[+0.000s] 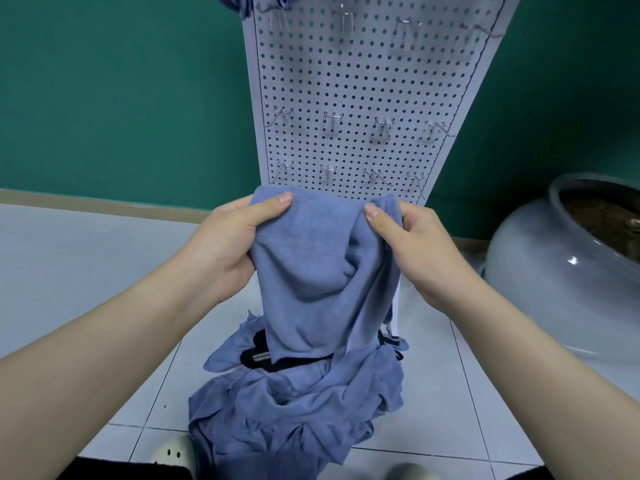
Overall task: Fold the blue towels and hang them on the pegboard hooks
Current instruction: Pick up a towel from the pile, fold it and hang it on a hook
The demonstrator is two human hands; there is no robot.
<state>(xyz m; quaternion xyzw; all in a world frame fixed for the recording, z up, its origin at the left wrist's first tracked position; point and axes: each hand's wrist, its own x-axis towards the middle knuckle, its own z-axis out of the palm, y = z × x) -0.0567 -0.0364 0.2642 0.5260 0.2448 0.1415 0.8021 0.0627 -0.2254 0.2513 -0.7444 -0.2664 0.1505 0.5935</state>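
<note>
Clearly soft, light and limp: blue towel (322,265) at frame centre, before the pegboard (363,91), pinched at its top corners by left hand (225,244) and right hand (415,251), best gripped along that upper edge.

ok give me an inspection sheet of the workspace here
surface: pale tiled floor
job's things: blue towel held up; heap of blue towels on a black-edged holder below; pegboard with bare hooks; blue cloth at its top left
clutter: grey ceramic pot on the right
grips: left hand and right hand pinch the towel's top edge
cables: nothing seen
surroundings: green wall
</note>
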